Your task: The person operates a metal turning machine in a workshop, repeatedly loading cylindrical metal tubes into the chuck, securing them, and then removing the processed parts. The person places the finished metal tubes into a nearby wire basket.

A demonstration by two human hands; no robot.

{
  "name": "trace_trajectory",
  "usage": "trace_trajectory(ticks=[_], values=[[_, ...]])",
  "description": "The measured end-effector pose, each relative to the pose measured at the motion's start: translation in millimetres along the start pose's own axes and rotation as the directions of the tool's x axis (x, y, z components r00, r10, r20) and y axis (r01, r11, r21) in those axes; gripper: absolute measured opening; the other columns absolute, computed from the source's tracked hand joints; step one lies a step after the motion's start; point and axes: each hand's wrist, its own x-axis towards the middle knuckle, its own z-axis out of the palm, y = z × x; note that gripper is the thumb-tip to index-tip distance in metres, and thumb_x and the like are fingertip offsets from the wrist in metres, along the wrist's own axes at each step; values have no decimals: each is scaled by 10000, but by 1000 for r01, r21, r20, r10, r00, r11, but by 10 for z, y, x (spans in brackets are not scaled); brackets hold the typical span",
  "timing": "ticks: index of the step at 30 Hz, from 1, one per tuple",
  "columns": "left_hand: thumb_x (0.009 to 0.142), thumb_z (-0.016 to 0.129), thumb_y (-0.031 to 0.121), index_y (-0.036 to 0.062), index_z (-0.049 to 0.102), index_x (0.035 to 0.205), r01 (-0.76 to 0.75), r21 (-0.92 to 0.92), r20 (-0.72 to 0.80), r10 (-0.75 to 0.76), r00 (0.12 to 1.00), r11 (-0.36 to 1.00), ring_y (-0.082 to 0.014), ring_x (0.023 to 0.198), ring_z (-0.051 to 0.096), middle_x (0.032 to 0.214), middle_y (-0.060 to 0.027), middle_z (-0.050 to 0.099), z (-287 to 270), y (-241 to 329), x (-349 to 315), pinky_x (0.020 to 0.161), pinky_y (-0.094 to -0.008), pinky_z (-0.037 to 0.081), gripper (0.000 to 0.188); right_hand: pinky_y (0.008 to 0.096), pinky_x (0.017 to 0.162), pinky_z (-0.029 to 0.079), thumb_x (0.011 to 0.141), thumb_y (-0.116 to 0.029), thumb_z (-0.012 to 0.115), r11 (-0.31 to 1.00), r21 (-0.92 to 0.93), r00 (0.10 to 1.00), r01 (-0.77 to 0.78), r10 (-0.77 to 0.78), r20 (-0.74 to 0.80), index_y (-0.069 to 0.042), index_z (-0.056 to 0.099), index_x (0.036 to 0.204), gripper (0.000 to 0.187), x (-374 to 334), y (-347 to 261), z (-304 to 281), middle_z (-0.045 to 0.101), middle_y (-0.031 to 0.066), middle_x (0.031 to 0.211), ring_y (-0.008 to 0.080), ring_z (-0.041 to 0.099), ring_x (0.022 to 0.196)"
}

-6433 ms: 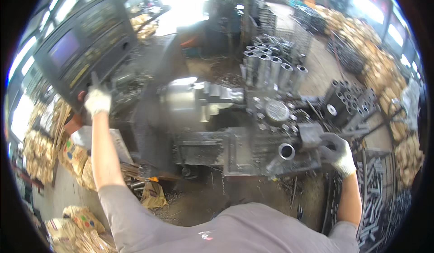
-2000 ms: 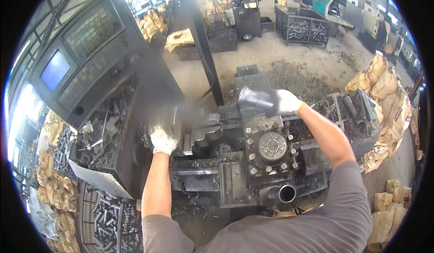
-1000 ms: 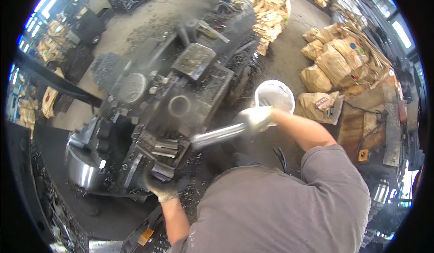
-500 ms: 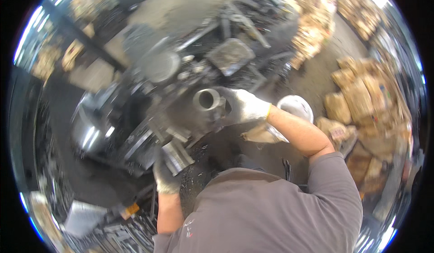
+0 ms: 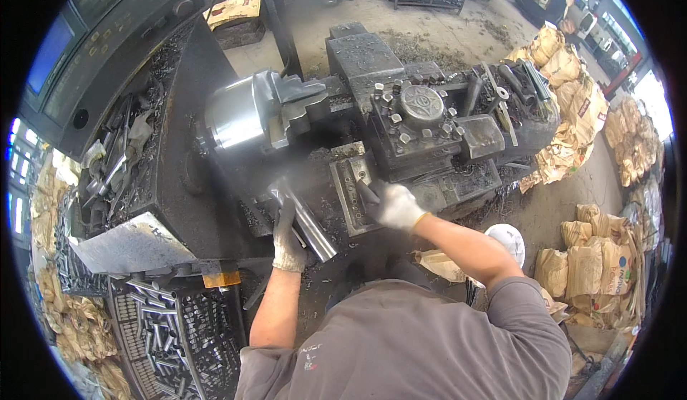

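Note:
My left hand (image 5: 288, 239), in a white glove with darkened fingers, grips a shiny metal cylinder (image 5: 313, 228) from its left side. The cylinder lies tilted, its lower end toward me, in front of the lathe chuck (image 5: 240, 114). My right hand (image 5: 397, 207), gloved the same way, is over a greasy slotted metal plate (image 5: 346, 196) on the lathe. Its dark fingers point left and appear stretched apart, with nothing visible in them. Just beyond this hand stands the square tool post (image 5: 415, 124) with several bolts.
Hand tools (image 5: 501, 96) lie on the lathe's right end. At lower left, a crate (image 5: 182, 328) holds many short metal tubes. Metal chips and scrap fill a dark trough (image 5: 118, 157) on the left. Sacks (image 5: 594, 264) and a white bucket (image 5: 507, 241) stand at right.
The view has swung and sharpened. My right hand has moved away from a round tube-like end it was beside, to over the slotted plate. My left hand still holds the shiny cylinder.

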Motion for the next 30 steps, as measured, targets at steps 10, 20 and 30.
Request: trace_trajectory(ticks=[10, 20, 30], values=[[1115, 464, 598, 42, 483, 1571, -150, -82, 358, 170, 918, 985, -282, 1364, 587, 1471, -104, 620, 1068, 43, 183, 1209, -450, 428, 719, 415, 984, 584, 747, -437, 924, 707, 583, 887, -401, 141, 440, -15, 595, 1423, 862, 625, -832, -1063, 765, 223, 1186, 328, 759, 1116], [1025, 662, 59, 4, 704, 1236, -418, 581, 31, 494, 869, 699, -141, 964, 709, 1033, -78, 754, 663, -111, 271, 936, -307, 563, 222, 471, 690, 626, 759, -204, 801, 709, -547, 883, 446, -449, 138, -28, 723, 1203, 484, 2337, -245, -2512, 792, 206, 966, 395, 773, 823], [1085, 563, 506, 150, 674, 1119, -442, 60, -788, 314, 530, 895, -227, 838, 633, 948, -32, 670, -2345, -559, -1288, 768, -408, 523, 375, 440, 792, 602, 610, -435, 908, 979, -54, 701, 195, -100, 706, -53, 796, 1116, 644, 3087, 395, -1462, 819, 155, 984, 312, 783, 884]])
